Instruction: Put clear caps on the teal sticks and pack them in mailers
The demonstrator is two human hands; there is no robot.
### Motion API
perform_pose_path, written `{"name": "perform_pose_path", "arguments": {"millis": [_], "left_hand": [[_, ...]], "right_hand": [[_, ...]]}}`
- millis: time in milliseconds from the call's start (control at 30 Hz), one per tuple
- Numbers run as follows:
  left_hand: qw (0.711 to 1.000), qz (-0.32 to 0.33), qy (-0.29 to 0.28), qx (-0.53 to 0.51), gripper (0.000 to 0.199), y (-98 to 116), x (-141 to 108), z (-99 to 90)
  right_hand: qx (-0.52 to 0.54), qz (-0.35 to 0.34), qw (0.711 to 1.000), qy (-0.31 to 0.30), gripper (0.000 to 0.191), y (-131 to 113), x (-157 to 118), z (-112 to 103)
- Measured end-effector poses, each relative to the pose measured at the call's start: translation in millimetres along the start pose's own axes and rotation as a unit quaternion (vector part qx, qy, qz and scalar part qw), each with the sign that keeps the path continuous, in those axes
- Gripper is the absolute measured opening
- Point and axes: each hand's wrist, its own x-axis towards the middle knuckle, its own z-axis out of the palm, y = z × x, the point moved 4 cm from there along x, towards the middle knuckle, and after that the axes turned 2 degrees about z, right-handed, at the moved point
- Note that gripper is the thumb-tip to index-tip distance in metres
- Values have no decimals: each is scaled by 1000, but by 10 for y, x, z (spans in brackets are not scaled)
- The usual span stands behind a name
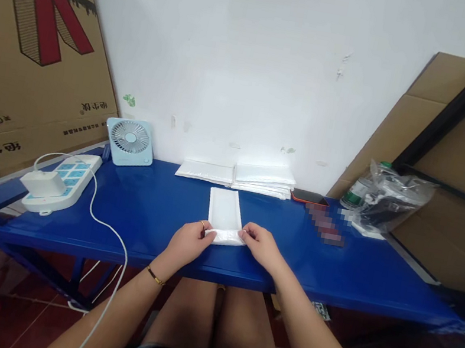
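A flat white packet [225, 209] lies on the blue table near its front edge, its near end folded over into a shiny band. My left hand [190, 241] pinches the left end of that band between thumb and fingers. At the right end, my right hand [263, 245] grips the band the same way. Behind the packet, against the wall, are a lower white stack [206, 170] and a taller stack of similar white packets [264, 176].
A light blue fan [130, 143] and a white power strip [64, 183] with a cable are on the left. At right are a phone [310, 197], a bottle [356, 193] and a clear plastic bag [394, 196]. Cardboard stands on both sides.
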Motion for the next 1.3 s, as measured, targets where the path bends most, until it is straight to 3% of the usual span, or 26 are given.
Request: {"name": "perform_pose_path", "arguments": {"millis": [167,300,500,567,667,733,833,1033,1167,1300], "left_hand": [[996,-82,-8,-28,16,-58,124,18],[995,-47,-54,-68,12,-63,103,68],[998,-39,-39,-8,12,12,16,63],[999,-11,-4,49,19,141,-12,29],[987,85,30,132,18,385,-81,9],[980,115,2,165,21,454,-121,34],[978,115,-41,168,16,399,-136,37],[965,162,-80,191,16,315,-79,50],[953,191,-36,234,19,381,-51,91],[947,217,44,232,17,502,-29,13]], "right_hand": [[-83,0,996,36,14,6,14,72],[-71,-4,997,7,12,16,-59,62],[-86,6,996,9,10,23,-81,55],[-95,-4,995,29,4,3,-95,50],[-145,-47,985,83,9,-86,-174,18],[-202,-116,967,102,5,-190,-261,35],[-246,-213,942,81,15,-310,-388,145],[-249,-180,950,60,20,-320,-441,259],[-292,-159,941,56,16,-382,-407,237],[-337,-163,920,115,10,-462,-340,194]]}}
